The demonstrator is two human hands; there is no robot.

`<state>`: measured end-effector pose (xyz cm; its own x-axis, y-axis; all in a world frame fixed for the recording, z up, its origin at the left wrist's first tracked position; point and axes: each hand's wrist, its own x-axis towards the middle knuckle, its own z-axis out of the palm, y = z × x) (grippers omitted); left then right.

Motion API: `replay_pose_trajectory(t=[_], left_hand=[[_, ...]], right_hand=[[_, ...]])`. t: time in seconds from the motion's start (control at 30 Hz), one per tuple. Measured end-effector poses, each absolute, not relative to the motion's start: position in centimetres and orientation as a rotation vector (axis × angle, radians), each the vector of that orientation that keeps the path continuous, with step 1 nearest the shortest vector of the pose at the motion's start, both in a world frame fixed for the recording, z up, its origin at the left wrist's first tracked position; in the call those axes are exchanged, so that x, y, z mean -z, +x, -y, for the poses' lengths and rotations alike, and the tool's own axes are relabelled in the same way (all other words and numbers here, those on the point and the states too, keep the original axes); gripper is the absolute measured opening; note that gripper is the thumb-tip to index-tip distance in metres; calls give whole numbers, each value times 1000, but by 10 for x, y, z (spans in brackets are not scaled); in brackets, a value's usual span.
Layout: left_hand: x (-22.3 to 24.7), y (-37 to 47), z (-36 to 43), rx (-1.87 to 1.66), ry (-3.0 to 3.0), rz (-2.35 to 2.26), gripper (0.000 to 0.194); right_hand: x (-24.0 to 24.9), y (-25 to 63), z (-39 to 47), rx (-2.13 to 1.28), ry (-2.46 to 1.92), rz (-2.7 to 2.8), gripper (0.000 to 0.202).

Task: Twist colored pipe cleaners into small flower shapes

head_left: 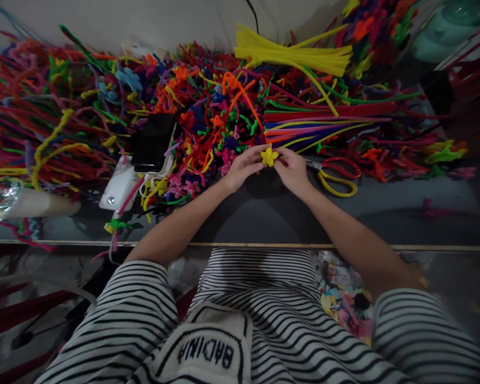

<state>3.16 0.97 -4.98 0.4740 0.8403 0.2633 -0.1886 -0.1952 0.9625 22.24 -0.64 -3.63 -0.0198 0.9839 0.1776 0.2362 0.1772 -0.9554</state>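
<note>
Between my two hands is a small yellow pipe-cleaner flower (269,156), its petals spread toward me. My left hand (244,168) pinches it from the left side, fingers curved behind it. From the right, my right hand (293,169) grips it with thumb and fingertips. Both hands are just above the dark tabletop (260,213). Scissors with red and yellow handles (338,178) lie beside my right hand. Straight pipe cleaners in several colours (324,125) lie just beyond my fingers, and pink pipe-cleaner flowers (184,188) lie left of my left hand.
A tangled heap of coloured pipe cleaners (44,117) spreads along the back. A bundle of yellow pipe cleaners (296,50) rests on top. A black phone (154,141) and a white device (118,184) are at left. The table's front edge (264,245) runs before my lap.
</note>
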Motion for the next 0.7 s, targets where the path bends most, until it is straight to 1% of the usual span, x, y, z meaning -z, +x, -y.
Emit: replay_pose_trajectory(t=[0.1,0.23,0.27,0.33,0.4,0.47,0.6,0.7], left_hand=[[49,32,-7,-1028,1597,-588,74],[53,36,-4,-1003,1652,-576,85],[55,37,-5,-1012,1654,-590,84],[59,39,-6,-1053,1652,-655,77],[62,40,-7,-1102,1636,-728,67],[63,40,-8,-1146,1623,-785,62],[64,37,-10,-1277,1672,-929,60],[70,35,-10,-1301,1729,-1052,65]], right_hand=[[32,223,7,-926,-1271,1459,24],[34,223,9,-958,-1250,1461,25],[36,223,9,-982,-1236,1452,25],[38,222,9,-1030,-1193,1393,28],[39,221,8,-1064,-1127,1300,34],[36,223,6,-1090,-1044,1249,39],[22,229,6,-1323,-828,1240,51],[10,233,10,-1528,-673,1117,58]])
